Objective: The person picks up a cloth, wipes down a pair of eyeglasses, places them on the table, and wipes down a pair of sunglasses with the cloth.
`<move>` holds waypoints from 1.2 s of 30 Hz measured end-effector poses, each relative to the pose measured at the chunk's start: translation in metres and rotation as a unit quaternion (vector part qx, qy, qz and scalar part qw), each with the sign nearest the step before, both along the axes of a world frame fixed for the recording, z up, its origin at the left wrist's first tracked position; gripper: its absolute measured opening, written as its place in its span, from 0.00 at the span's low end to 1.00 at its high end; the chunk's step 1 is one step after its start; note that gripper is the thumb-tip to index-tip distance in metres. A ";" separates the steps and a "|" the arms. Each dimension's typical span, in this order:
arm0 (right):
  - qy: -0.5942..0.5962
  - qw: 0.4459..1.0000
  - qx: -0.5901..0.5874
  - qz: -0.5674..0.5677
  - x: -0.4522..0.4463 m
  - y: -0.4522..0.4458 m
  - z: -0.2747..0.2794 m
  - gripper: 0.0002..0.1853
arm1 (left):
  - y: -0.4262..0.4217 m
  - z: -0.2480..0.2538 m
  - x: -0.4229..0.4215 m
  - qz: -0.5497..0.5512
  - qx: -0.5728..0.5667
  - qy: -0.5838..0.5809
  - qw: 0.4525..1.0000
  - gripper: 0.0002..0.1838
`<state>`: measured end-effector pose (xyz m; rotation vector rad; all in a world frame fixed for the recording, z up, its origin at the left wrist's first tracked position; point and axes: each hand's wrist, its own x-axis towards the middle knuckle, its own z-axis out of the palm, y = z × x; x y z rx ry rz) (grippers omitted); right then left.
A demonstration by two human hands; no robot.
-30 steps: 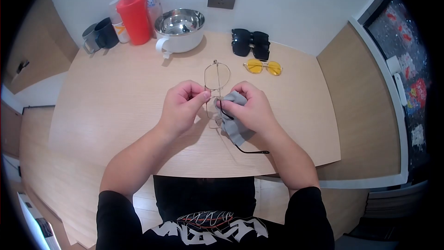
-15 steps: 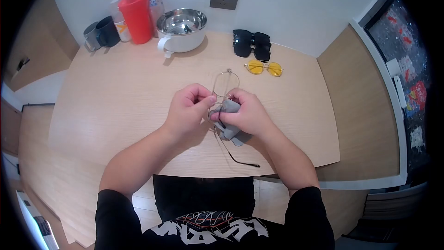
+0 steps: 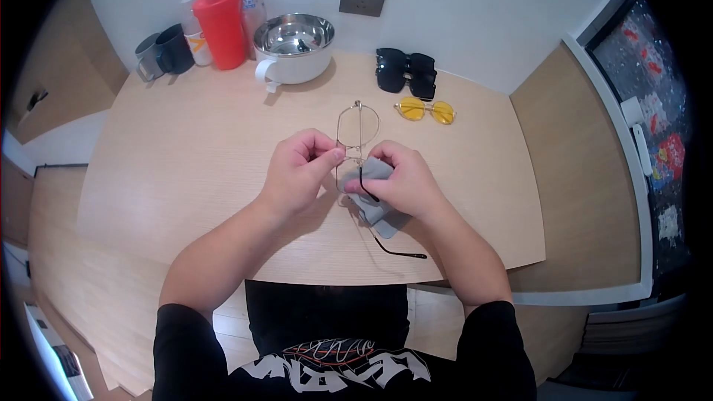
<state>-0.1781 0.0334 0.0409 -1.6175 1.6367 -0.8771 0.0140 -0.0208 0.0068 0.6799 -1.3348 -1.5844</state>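
A pair of thin metal-rimmed eyeglasses with clear lenses is held over the table, turned so one lens points away from me and the other lies nearer. My left hand pinches the frame near its bridge between thumb and fingers. Folded in my right hand is a grey cloth, pressed around the nearer lens. Part of that lens is hidden by the cloth and fingers. One dark-tipped temple crosses the cloth; the other reaches toward the table's front edge.
Dark sunglasses and yellow-tinted glasses lie at the back right. Along the wall stand a white-handled steel bowl, a red jug, a clear bottle and dark mugs. A wooden side panel borders the right.
The eyeglasses have turned slightly, their far lens shifting up and left and the lower temple moving right. More of the grey cloth shows beneath my right hand.
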 end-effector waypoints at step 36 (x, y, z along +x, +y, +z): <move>0.011 0.999 -0.034 -0.008 0.010 -0.002 -0.016 0.32 | 0.014 0.010 -0.006 -0.036 0.082 0.021 0.996 0.01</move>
